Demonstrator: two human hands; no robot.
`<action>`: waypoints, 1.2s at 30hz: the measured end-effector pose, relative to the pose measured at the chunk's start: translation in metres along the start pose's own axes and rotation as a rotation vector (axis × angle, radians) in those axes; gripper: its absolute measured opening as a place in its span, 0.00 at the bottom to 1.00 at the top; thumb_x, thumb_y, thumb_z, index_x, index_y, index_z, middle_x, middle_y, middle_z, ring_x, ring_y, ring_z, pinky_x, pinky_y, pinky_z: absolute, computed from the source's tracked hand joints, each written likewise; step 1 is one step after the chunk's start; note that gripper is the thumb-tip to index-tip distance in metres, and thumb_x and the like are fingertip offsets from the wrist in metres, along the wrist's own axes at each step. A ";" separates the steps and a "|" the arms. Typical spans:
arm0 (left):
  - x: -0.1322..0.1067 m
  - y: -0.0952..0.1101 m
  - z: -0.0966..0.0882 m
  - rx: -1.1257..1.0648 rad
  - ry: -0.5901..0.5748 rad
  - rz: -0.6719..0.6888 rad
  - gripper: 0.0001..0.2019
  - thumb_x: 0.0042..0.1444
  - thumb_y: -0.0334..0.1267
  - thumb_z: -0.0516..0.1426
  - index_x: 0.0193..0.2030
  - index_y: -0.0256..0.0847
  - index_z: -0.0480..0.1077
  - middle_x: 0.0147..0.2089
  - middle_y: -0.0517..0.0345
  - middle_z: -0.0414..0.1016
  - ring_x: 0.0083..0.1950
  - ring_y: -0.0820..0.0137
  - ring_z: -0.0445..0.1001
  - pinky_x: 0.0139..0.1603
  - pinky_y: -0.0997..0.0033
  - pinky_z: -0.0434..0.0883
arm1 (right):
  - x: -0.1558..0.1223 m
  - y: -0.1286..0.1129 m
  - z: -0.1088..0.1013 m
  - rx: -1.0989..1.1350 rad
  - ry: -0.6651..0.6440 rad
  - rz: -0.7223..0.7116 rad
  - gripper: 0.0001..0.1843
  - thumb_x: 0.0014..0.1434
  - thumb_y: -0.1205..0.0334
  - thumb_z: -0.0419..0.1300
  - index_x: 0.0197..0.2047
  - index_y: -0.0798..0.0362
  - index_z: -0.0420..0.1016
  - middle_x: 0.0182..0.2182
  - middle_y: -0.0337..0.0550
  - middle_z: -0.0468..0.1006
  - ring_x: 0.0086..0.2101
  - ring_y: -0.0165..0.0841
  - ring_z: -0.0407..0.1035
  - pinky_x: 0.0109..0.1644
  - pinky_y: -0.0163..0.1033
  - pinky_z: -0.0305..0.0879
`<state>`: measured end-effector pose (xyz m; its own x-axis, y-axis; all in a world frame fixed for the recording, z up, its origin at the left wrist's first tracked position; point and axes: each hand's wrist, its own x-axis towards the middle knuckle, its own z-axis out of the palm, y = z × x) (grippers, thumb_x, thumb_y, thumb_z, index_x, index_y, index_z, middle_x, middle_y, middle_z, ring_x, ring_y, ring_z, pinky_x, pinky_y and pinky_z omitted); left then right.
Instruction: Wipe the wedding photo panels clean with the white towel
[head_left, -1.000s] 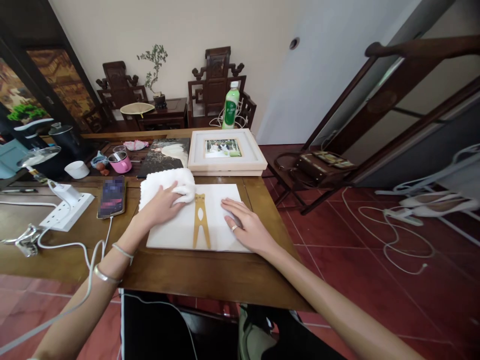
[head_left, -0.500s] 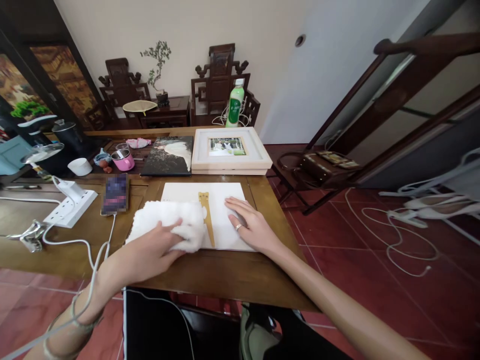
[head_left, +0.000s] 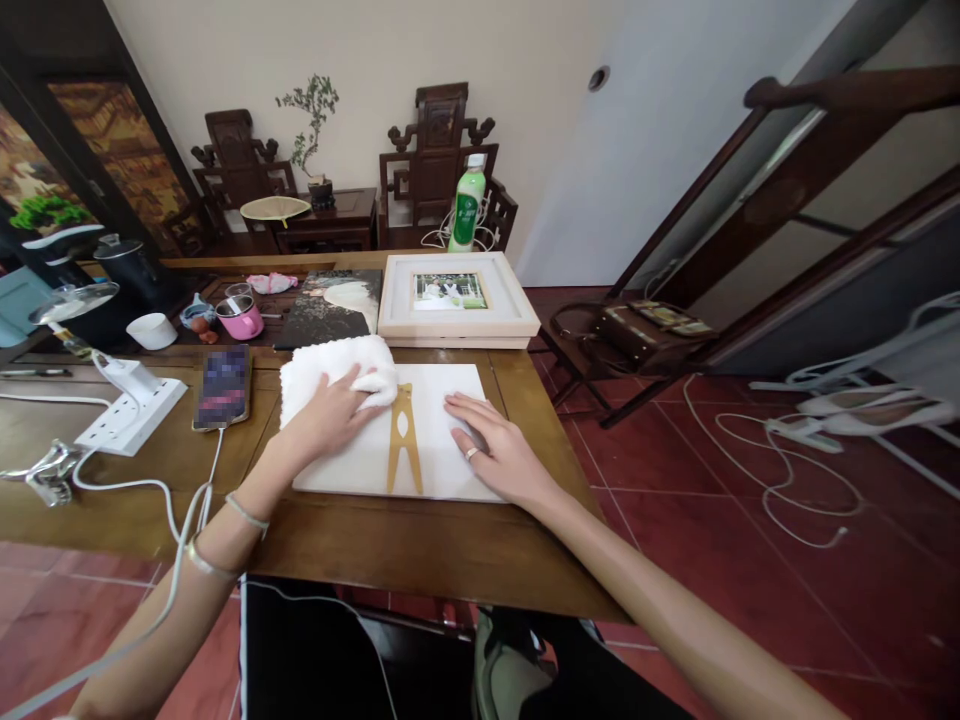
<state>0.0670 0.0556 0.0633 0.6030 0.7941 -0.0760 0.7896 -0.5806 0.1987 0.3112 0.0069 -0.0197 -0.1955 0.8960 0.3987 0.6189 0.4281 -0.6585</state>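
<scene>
A white board (head_left: 341, 470) lies flat on the wooden table in front of me. A gold A-shaped piece (head_left: 406, 440), like a frame's stand, is flat on its middle. My left hand (head_left: 330, 408) presses a fluffy white cloth (head_left: 319, 362) onto the board's upper left part. Some of the cloth is bunched between thumb and fingers, and its edge touches the top of the gold piece. My right hand (head_left: 491, 445), with a ring on one finger, rests on the board's right side, fingers stretched out and holding nothing.
Behind the board are a wooden picture frame (head_left: 510, 300), a dark picture panel (head_left: 319, 310) and a green bottle (head_left: 468, 205). A phone (head_left: 223, 385), a white power strip (head_left: 135, 415), a pink cup (head_left: 241, 318) and cables stand to the left. The table's edge (head_left: 585, 540) runs close to my right forearm.
My left hand and the cloth have moved away from me, up the board. More of the board's lower left and the gold piece's left leg now show. The right hand keeps its place.
</scene>
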 end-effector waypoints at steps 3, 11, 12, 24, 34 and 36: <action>-0.031 0.012 -0.007 -0.020 -0.085 0.056 0.20 0.70 0.43 0.41 0.60 0.42 0.66 0.71 0.50 0.53 0.72 0.55 0.47 0.69 0.45 0.48 | 0.000 0.002 0.000 0.013 0.012 -0.011 0.19 0.62 0.60 0.53 0.55 0.50 0.73 0.57 0.51 0.73 0.60 0.43 0.63 0.66 0.61 0.53; -0.097 0.046 -0.037 -0.159 -0.313 0.021 0.18 0.68 0.49 0.44 0.49 0.47 0.73 0.51 0.59 0.77 0.58 0.61 0.71 0.60 0.63 0.66 | 0.001 0.000 0.000 0.010 0.011 -0.008 0.20 0.62 0.61 0.53 0.55 0.51 0.73 0.56 0.51 0.74 0.59 0.43 0.64 0.66 0.60 0.54; -0.094 0.049 -0.035 -0.167 -0.297 0.046 0.18 0.69 0.48 0.44 0.51 0.48 0.72 0.54 0.59 0.75 0.60 0.61 0.69 0.62 0.62 0.64 | 0.001 0.000 0.000 0.007 0.010 -0.007 0.20 0.62 0.61 0.53 0.55 0.51 0.73 0.56 0.51 0.74 0.59 0.44 0.64 0.65 0.60 0.54; 0.017 0.013 0.005 0.037 -0.096 0.142 0.20 0.69 0.46 0.44 0.60 0.41 0.66 0.74 0.47 0.40 0.74 0.52 0.37 0.66 0.36 0.45 | 0.001 0.000 -0.001 0.004 0.010 -0.020 0.19 0.61 0.61 0.53 0.55 0.51 0.73 0.56 0.53 0.73 0.60 0.44 0.64 0.65 0.61 0.54; -0.041 0.077 0.001 0.107 -0.220 0.226 0.15 0.66 0.35 0.49 0.54 0.50 0.73 0.73 0.52 0.47 0.73 0.45 0.42 0.64 0.31 0.52 | 0.001 0.003 -0.001 -0.001 -0.001 -0.017 0.20 0.61 0.61 0.52 0.56 0.51 0.73 0.56 0.51 0.74 0.60 0.44 0.63 0.65 0.60 0.54; -0.057 0.093 -0.004 0.112 -0.299 0.244 0.14 0.65 0.34 0.50 0.52 0.44 0.75 0.73 0.49 0.47 0.72 0.44 0.42 0.64 0.31 0.52 | 0.001 0.003 -0.001 -0.006 -0.007 -0.021 0.21 0.61 0.63 0.52 0.56 0.52 0.73 0.56 0.52 0.73 0.60 0.44 0.63 0.66 0.60 0.53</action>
<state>0.1055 -0.0423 0.0897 0.7677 0.5530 -0.3238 0.6169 -0.7746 0.1396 0.3138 0.0088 -0.0206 -0.2144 0.8875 0.4080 0.6189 0.4466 -0.6462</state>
